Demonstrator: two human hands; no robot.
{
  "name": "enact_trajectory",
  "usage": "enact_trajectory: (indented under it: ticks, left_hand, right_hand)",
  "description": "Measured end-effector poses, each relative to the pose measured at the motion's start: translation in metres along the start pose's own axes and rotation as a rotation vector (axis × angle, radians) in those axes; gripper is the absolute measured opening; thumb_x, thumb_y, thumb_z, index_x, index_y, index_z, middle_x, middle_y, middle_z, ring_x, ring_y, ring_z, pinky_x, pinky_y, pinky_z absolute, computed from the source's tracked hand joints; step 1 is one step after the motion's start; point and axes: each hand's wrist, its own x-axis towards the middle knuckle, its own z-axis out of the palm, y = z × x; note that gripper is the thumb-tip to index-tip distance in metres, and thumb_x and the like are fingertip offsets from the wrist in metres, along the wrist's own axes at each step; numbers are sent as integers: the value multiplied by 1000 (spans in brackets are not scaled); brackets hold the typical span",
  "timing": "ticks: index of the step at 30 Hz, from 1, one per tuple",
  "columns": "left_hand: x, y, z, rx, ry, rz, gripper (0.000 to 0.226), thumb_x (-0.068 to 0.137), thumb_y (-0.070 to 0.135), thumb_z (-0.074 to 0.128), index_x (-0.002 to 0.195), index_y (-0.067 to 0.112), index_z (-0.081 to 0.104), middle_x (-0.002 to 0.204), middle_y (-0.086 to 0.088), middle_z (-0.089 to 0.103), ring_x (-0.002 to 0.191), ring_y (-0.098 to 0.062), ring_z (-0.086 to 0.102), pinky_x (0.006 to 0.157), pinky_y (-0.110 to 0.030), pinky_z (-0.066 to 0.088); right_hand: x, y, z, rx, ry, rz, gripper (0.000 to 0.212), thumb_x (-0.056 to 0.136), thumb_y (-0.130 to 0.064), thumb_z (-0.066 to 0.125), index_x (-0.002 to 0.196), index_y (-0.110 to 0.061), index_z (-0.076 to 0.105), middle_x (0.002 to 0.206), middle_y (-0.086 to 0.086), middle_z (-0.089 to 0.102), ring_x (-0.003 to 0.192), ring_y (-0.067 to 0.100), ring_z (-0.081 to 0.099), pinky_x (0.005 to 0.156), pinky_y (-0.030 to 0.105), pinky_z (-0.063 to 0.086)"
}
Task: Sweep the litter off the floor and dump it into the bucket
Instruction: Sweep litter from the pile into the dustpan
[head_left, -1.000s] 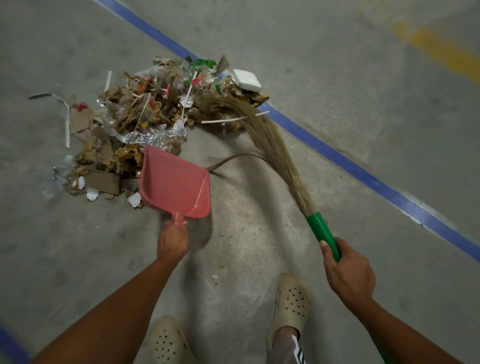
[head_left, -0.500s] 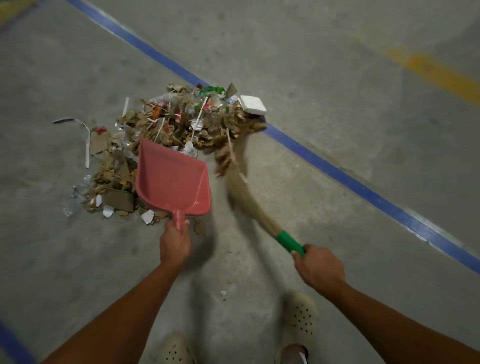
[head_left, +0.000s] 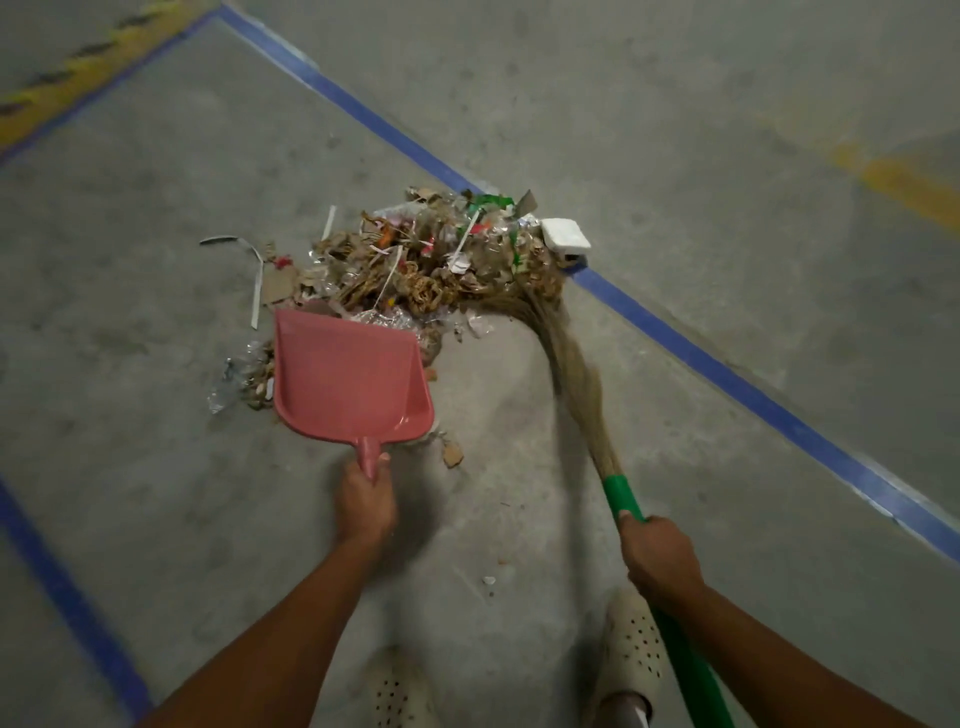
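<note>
pink plastic dustpan (head_left: 348, 382) sits on the concrete floor (head_left: 156, 493) at the near side of the litter pile (head_left: 431, 260), with its wide lip against the scraps. the left hand (head_left: 363, 501) grips the dustpan's short stem, fingers wrapped round it. the right hand (head_left: 660, 558) is closed round the green handle (head_left: 621, 493) of the broom (head_left: 571, 364), whose straw bristles curve away and press into the right flank of the pile. the litter is brown paper, cardboard bits, clear plastic and white strips, heaped on the floor and partly over a blue line (head_left: 727, 374) painted across it. a white foam block (head_left: 565, 235) rests at the pile's far right edge. loose scraps lie just beside the dustpan's left wall. one brown piece lies just right of the stem. two pale perforated shoes (head_left: 636, 644) stand on the floor nearest the person.
</note>
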Motion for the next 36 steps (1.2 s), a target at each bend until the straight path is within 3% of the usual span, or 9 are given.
enact_trajectory:
  ticks: [4, 7, 9, 15, 21, 26, 31, 36]
  left_hand:
    - [0, -27, -20, -16, -36, -38, 32, 102, 33, 55, 101, 1, 57, 92, -24, 65, 82, -39, 66, 75, -43, 53]
    - [-3, -44, -39, -19, -45, -44, 29, 103, 30, 55, 95, 2, 56, 80, -19, 62, 63, -29, 61, 59, -36, 48]
    - [-7, -53, -53, -46, -34, -31, 29, 103, 28, 55, 85, 6, 55, 74, -18, 61, 59, -29, 61, 58, -37, 51]
    - [-30, -82, -92, -72, -34, -25, 35, 103, 28, 55, 71, 13, 52, 73, -27, 63, 64, -40, 66, 63, -48, 55]
    - [-63, -95, -114, -87, -49, -42, 30, 103, 29, 54, 88, 3, 55, 79, -22, 63, 66, -34, 63, 60, -35, 48]
    - [-100, -108, -118, -84, -18, -40, 30, 102, 29, 55, 97, 0, 58, 87, -22, 65, 79, -38, 65, 66, -37, 47]
    - [-140, -133, -116, -102, -22, -95, 32, 103, 35, 53, 101, 3, 59, 89, -17, 66, 78, -35, 66, 70, -41, 54]
    - [-168, -152, -113, -127, -38, -125, 33, 103, 33, 53, 104, 1, 58, 92, -17, 63, 79, -33, 64, 66, -37, 50]
  right_hand:
    - [-14, -23, 25, -253, -85, -167, 40, 100, -53, 45, 101, -16, 62, 87, 1, 64, 76, 15, 64, 69, 30, 56]
    - [-40, -38, 37, -346, -8, -340, 38, 101, -54, 42, 100, -21, 61, 78, -4, 61, 69, 13, 61, 62, 28, 51]
    - [-62, -38, 44, -313, 66, -393, 39, 102, -55, 39, 103, -22, 60, 77, -4, 61, 67, 14, 60, 60, 29, 48]
    - [-115, -20, 56, -155, 155, -330, 37, 103, -54, 37, 100, -22, 57, 73, -3, 60, 62, 12, 59, 55, 28, 49]
    - [-147, 8, 51, -157, 181, -325, 37, 103, -55, 38, 97, -23, 56, 72, -3, 60, 61, 13, 59, 57, 29, 51]
    - [-158, 34, 41, -156, 142, -332, 41, 104, -53, 39, 98, -17, 58, 76, 0, 60, 66, 15, 60, 58, 29, 47]
    - [-169, 69, 40, -180, 113, -332, 41, 104, -52, 39, 98, -15, 58, 78, 2, 60, 68, 16, 60, 59, 30, 46]
    - [-176, 104, 47, -221, 71, -317, 44, 104, -53, 38, 99, -15, 59, 79, 2, 60, 69, 16, 59, 59, 30, 44]
